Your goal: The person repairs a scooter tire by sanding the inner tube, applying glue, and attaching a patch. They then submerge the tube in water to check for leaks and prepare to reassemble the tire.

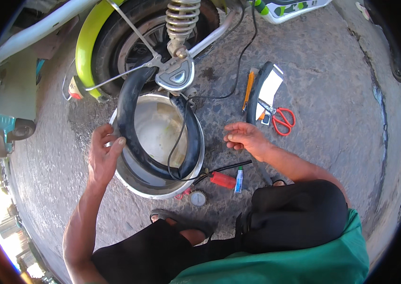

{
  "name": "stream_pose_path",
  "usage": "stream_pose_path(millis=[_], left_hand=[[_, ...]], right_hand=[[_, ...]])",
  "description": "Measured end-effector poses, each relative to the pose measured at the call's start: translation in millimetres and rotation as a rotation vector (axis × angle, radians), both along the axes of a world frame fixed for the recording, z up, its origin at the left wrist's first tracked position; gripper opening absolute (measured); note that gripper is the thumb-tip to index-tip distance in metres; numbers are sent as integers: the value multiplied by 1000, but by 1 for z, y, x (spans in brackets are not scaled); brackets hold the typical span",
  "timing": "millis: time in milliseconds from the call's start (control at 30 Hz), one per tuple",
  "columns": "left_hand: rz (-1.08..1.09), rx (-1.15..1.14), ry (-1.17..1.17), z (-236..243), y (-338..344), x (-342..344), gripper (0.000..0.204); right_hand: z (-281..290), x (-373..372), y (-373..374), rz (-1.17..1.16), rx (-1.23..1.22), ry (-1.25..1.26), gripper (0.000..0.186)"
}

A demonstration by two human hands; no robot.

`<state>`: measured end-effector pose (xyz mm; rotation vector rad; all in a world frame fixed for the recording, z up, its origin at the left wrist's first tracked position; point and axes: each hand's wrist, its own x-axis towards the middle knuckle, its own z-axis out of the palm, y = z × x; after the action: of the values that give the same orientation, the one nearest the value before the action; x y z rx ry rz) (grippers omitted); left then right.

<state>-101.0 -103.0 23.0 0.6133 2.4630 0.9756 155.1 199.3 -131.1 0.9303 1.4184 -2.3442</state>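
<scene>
A black inner tube (127,106) loops down from the wheel into a round metal basin (202,142) with cloudy water in its bottom. At the tube's left side is my left hand (104,154), fingers loosely bent and apart from the thumb. Its thumb tip meets or nearly meets the rubber; the hand does not wrap round it. My right hand (247,138) hovers over the ground right of the basin, fingers half curled and parted, with nothing visible in them. Just beyond it lie red-handled scissors (283,121) and a curved black strip (255,92) beside a white sheet (270,87).
The wheel (110,57) of a two-wheeler with a lime fender (83,52) stands behind the basin. A thin black cable (242,57) crosses the tube. Near my feet lie a red cylinder (222,180), a small glue-like tube (239,181) and a round toothed disc (198,198).
</scene>
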Motion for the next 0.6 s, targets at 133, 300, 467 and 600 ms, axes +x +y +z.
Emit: stream_pose_path(millis=[133, 300, 467, 600], left_hand=[[33, 47, -477, -21, 1, 2, 69], [9, -20, -541, -20, 7, 12, 47], [75, 24, -694, -29, 13, 31, 42], [98, 146, -765, -42, 33, 56, 36]], right_hand=[[18, -13, 15, 63, 76, 3, 42], [51, -36, 30, 193, 229, 5, 42], [74, -67, 47, 454, 391, -43, 47], [64, -95, 71, 575, 604, -73, 49]])
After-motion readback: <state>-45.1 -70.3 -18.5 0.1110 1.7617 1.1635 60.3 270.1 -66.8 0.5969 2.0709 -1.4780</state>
